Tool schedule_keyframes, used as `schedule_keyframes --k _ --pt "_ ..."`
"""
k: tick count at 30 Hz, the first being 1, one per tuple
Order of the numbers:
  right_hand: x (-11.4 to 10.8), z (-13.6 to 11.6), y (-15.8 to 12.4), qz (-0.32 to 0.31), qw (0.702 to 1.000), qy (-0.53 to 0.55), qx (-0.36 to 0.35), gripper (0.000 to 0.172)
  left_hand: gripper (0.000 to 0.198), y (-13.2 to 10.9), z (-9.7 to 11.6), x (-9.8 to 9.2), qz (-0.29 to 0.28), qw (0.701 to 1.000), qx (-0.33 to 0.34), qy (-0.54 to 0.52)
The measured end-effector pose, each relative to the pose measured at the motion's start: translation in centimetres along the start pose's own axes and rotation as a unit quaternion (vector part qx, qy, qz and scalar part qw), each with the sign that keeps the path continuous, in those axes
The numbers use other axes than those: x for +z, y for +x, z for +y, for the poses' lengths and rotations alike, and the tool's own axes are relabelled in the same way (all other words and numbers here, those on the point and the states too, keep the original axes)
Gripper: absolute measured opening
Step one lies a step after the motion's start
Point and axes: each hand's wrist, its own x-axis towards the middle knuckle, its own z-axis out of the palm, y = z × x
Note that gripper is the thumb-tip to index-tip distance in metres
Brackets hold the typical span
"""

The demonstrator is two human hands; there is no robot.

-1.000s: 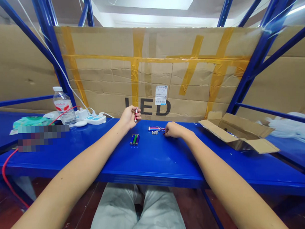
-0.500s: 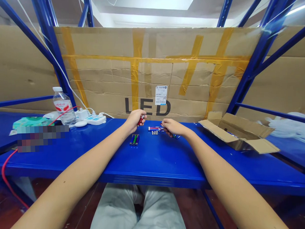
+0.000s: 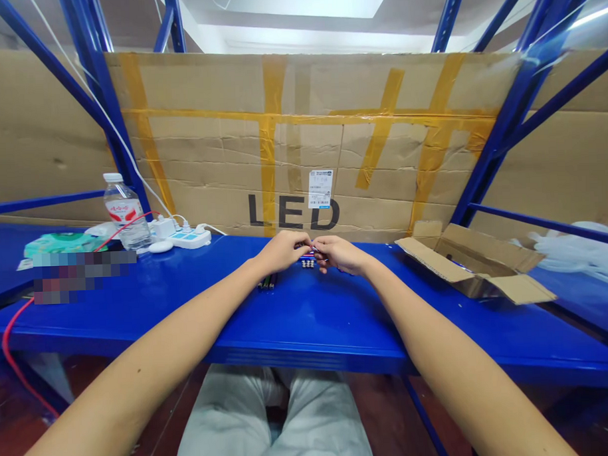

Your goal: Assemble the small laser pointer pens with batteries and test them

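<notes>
My left hand (image 3: 287,250) is closed, its fingertips meeting those of my right hand above the table's far middle. The small red metal tube it held a moment earlier is mostly hidden by its fingers. My right hand (image 3: 339,253) is pinched around something small with a shiny edge, too small to name. Below the joined fingertips lie several small silver round pieces (image 3: 308,264) in rows, with red and blue metal tubes (image 3: 305,257) partly covered behind them. Dark, shiny tubes (image 3: 267,283) lie side by side under my left wrist, partly hidden by it.
An open cardboard box (image 3: 477,265) stands right on the blue table (image 3: 307,321). At the left are a water bottle (image 3: 125,211), a white power strip (image 3: 189,238), a green packet (image 3: 60,243) and a red cable (image 3: 13,324). A large cardboard sheet (image 3: 206,158) walls the back.
My left hand has moved right and my right hand slightly left, so their fingertips now meet. The red tube in my left hand has become mostly hidden.
</notes>
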Motion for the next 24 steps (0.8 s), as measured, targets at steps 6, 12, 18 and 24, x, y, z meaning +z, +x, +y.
schedule_keyframes --k 6,12,18,24 --pt "-0.8 0.0 0.2 -0.009 0.992 -0.119 -0.034 0.014 0.014 0.0 -0.2 -0.1 0.018 0.999 -0.037 0.034" --pt "-0.5 0.3 0.5 0.071 0.965 -0.24 -0.075 0.023 0.014 -0.2 0.0 0.2 0.008 0.993 -0.009 0.12" --pt "0.4 -0.5 0.1 0.1 0.954 -0.275 -0.072 0.026 0.011 -0.2 0.0 0.7 0.005 0.995 -0.013 0.097" --pt "0.5 -0.1 0.5 0.158 0.933 -0.311 -0.082 0.029 0.023 0.1 0.0 1.4 0.024 0.983 -0.148 -0.105"
